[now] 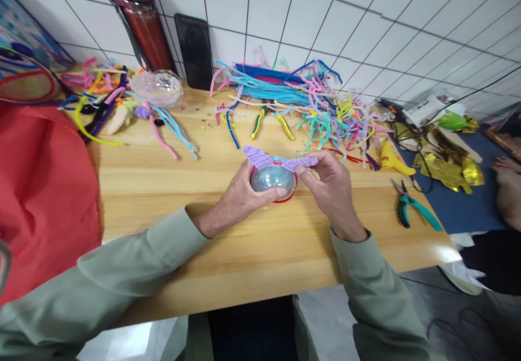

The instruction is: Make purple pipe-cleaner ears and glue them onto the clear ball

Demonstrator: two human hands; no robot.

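Note:
A clear round ball with a red rim sits in my left hand, the thumb lying across its front. Two purple pipe-cleaner ears stick out from the top of the ball, one to each side. My right hand pinches the purple ear on the right between thumb and fingers. Both hands are just above the wooden table. The fingers of my left hand behind the ball are hidden.
Pipe cleaners in many colours lie along the wall, with yellow-green pliers before them. Teal pliers and a yellow glue gun lie right. A red thermos, a phone and red cloth are left. Someone's arm shows far right.

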